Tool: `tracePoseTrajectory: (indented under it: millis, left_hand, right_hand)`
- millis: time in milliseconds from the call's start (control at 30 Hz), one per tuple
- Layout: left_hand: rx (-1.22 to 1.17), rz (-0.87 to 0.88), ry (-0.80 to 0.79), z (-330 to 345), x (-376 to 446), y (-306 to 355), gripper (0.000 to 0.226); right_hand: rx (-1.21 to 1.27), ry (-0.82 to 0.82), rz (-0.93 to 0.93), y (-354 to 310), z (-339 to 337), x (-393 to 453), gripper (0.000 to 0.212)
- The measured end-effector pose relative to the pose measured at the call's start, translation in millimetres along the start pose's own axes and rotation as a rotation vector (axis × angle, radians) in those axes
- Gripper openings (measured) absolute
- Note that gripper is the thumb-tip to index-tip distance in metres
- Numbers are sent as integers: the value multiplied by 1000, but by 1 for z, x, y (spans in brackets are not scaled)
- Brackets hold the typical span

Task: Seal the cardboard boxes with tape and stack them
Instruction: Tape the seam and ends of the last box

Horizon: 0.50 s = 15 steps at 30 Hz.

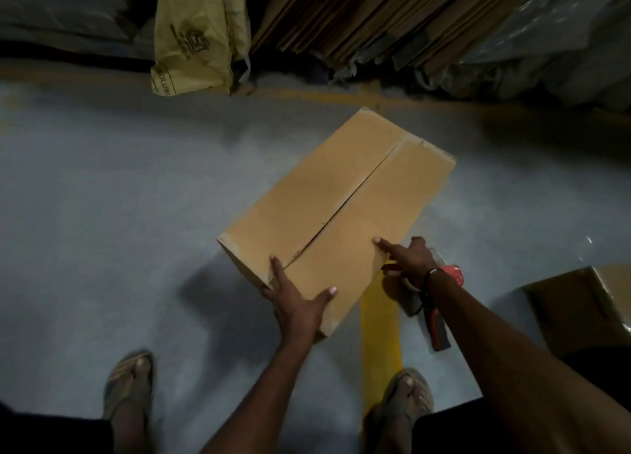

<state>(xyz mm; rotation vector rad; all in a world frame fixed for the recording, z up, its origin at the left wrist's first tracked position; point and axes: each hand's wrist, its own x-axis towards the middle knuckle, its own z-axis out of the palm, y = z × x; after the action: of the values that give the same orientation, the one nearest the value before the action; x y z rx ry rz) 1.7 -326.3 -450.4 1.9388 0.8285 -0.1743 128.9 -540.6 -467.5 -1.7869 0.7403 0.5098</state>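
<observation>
A long cardboard box (pixel 341 194) lies on the grey floor, its top flaps folded shut with a bare dark seam down the middle. My left hand (pixel 297 303) rests flat on the box's near end beside the seam, fingers spread. My right hand (pixel 408 257) is at the near right corner, index finger stretched onto the flap. A tape dispenser (pixel 440 330) with a red and black handle lies on the floor under my right wrist. Its handle is free of my hand, and its front part is hidden by the wrist.
A second cardboard box (pixel 580 303) stands at the right edge. A yellow floor line (pixel 379 330) runs under the near box end. A yellow sack (pixel 198 33), flattened cartons (pixel 375 16) and plastic-wrapped bundles (pixel 560 44) line the back. My sandalled feet (pixel 131 382) are at the bottom.
</observation>
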Motion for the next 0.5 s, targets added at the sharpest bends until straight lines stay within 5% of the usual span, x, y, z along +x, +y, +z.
tracePoseTrajectory:
  millis: [200, 367, 500]
  left_hand:
    - [179, 64, -114, -62, 68, -7, 147]
    - [343, 125, -237, -112, 117, -5, 147]
    - [404, 164, -282, -129, 144, 5, 145]
  right_hand:
    - [-67, 278, -153, -6, -19, 7, 147]
    - [-154, 427, -257, -12, -42, 14, 129]
    - [-158, 432, -256, -6, -53, 27, 138]
